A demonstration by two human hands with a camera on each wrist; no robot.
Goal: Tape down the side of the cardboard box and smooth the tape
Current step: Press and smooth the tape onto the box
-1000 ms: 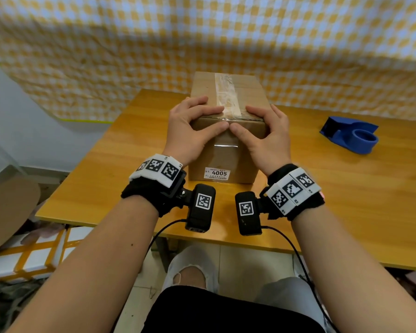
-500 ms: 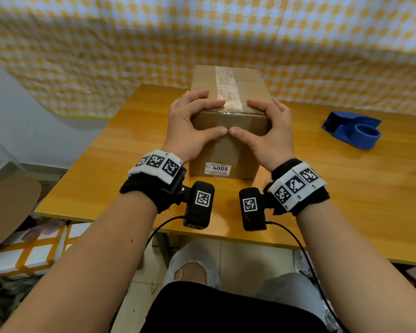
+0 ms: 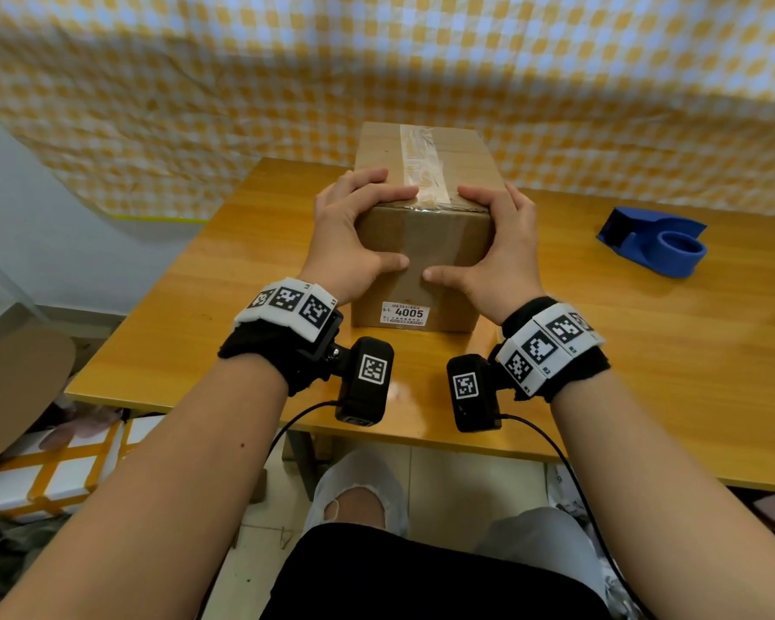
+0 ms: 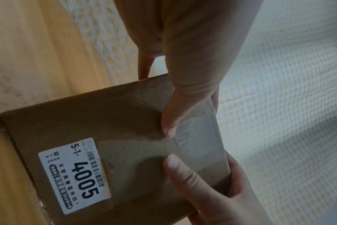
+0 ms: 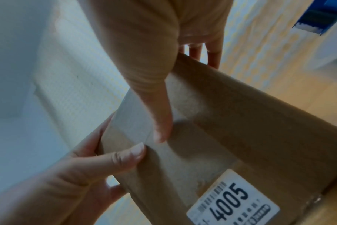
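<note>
The cardboard box [image 3: 421, 243] sits on the wooden table [image 3: 623, 351], near its front edge, and both hands clasp its near end: the left hand [image 3: 350, 243] and the right hand [image 3: 502, 252] curl fingers over the top edge while their thumbs press the clear tape [image 3: 421, 172] onto the front face. Uneven thumb pressure could trap wrinkles or let the tape end lift. I count one box, one tape strip, one white label [image 3: 406, 314], and one blue dispenser [image 3: 654, 241] well off to the right.
</note>
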